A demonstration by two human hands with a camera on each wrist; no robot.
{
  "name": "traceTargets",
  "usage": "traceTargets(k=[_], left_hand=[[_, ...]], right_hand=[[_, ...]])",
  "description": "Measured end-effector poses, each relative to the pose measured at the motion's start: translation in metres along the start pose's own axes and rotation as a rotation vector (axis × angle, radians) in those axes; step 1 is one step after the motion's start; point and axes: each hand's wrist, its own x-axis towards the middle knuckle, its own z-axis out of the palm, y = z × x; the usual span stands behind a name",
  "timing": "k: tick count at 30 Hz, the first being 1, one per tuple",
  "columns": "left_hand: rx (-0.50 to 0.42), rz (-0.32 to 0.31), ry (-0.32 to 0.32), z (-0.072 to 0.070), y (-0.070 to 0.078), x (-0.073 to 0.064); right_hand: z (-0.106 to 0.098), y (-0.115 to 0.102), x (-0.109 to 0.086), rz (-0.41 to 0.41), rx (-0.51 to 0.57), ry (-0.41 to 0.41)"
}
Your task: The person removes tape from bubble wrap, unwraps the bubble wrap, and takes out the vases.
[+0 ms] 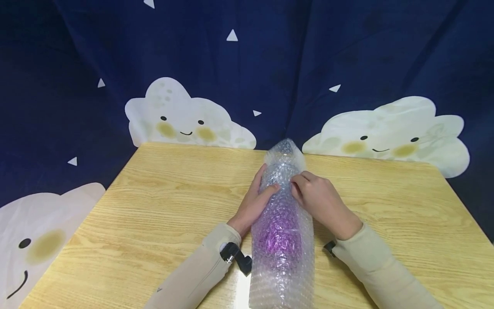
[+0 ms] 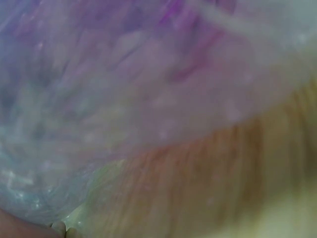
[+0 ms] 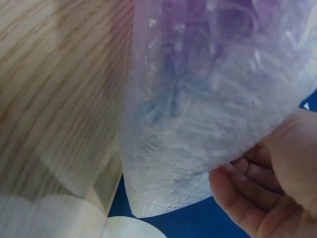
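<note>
A long bundle of clear bubble wrap (image 1: 283,274) lies lengthwise in the middle in the head view, with something purple (image 1: 281,236) showing through it and a bluish part farther up. Its far end narrows to a crumpled point. My left hand (image 1: 255,201) holds the bundle's left side, thumb over the top. On the other side, my right hand (image 1: 322,199) pinches the wrap with curled fingertips, also seen with the right hand (image 3: 270,183) in the right wrist view. The left wrist view is blurred; only a bit of hand (image 2: 22,228) shows. What is wrapped inside cannot be made out.
The bundle lies on a wood-grain table (image 1: 173,193), its far end at the back edge. Behind hangs a dark blue curtain (image 1: 270,64) with smiling white clouds. Black camera mounts (image 1: 236,257) sit at both sleeve cuffs.
</note>
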Motion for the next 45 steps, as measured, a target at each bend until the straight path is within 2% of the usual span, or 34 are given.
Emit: traceTargets(k=[9, 45], left_hand=[[-0.005, 0.004, -0.001, -0.0004, -0.0006, 0.0006], [-0.011, 0.010, -0.014, -0.0007, 0.0003, -0.0011]], right_hand=[[0.0013, 0.0020, 0.0002, 0.013, 0.039, 0.004], [0.0058, 0.0042, -0.0007, 0.043, 0.060, 0.021]])
